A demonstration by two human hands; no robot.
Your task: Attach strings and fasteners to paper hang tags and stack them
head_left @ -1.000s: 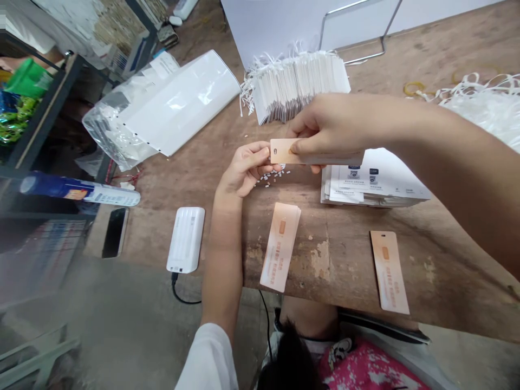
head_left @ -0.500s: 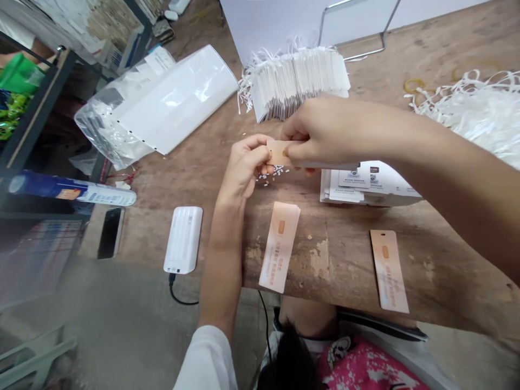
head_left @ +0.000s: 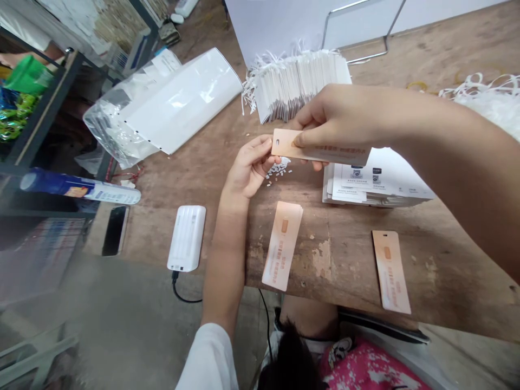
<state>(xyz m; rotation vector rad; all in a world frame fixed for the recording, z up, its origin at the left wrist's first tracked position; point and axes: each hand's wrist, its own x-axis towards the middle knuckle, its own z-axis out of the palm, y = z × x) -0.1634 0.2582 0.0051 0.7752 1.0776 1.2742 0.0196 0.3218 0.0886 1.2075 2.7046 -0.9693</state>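
Note:
My right hand (head_left: 325, 122) pinches an orange printed card (head_left: 345, 154) between thumb and fingers, its slotted end pointing left. My left hand (head_left: 252, 165) is closed at that slotted end, thumb against forefinger; what it holds there is too small to make out. Small white pieces (head_left: 280, 167) lie scattered on the wood just below the card. A small stack of orange cards (head_left: 283, 246) rests nearer the front edge, and another orange card pile (head_left: 392, 271) lies to its right. White printed cards (head_left: 377, 184) are stacked under my right forearm.
Behind my hands stands a row of white tags with strings (head_left: 303, 84). White strings (head_left: 491, 103) heap at the right. At left are a plastic bag (head_left: 117, 124), a blue tube (head_left: 81, 187), a phone (head_left: 115, 231) and a white power bank (head_left: 187, 238).
My right hand has moved slightly up, and the card in it has turned so that its printed face shows. My left hand's fingers have shifted slightly at the card's slotted end.

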